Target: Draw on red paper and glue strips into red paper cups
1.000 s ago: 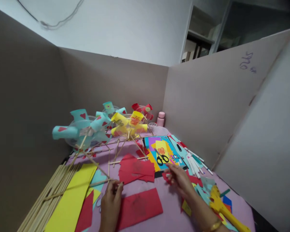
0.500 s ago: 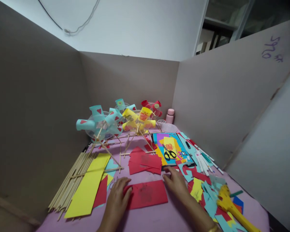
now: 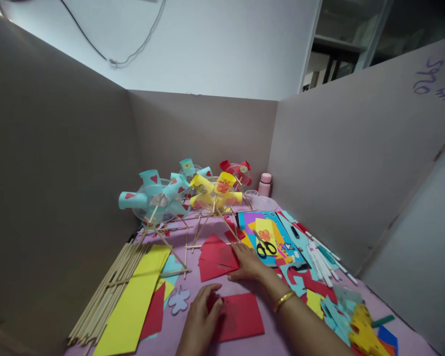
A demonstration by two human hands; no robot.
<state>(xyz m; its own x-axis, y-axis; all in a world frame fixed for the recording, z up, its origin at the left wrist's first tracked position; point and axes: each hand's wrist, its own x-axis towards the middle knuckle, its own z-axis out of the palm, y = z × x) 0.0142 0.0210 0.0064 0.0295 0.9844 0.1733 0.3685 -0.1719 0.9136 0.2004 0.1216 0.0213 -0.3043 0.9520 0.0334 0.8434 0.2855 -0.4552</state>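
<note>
A red paper rectangle (image 3: 243, 316) with a darker smudge in its middle lies flat in front of me. My left hand (image 3: 202, 316) rests at its left edge, thumb and forefinger apart and curved. Farther away, my right hand (image 3: 247, 262), with a gold bangle on the wrist, reaches onto the right side of a pile of red paper pieces (image 3: 215, 257). Its fingers are spread and partly cover the pile. Left of my left hand sits a pale butterfly-shaped cutout (image 3: 178, 300).
Paper pinwheels on stick stands, blue (image 3: 159, 198), yellow (image 3: 215, 193) and red (image 3: 237, 170), fill the back. Wooden sticks (image 3: 107, 291) and yellow sheets (image 3: 133, 301) lie left. Right are scissors (image 3: 265, 247), markers (image 3: 321, 262), paper scraps (image 3: 333, 316) and a yellow glue gun (image 3: 365, 331).
My right hand has left the right edge of the single red rectangle and moved forward onto the red pile. My left hand has shifted right, uncovering the butterfly cutout.
</note>
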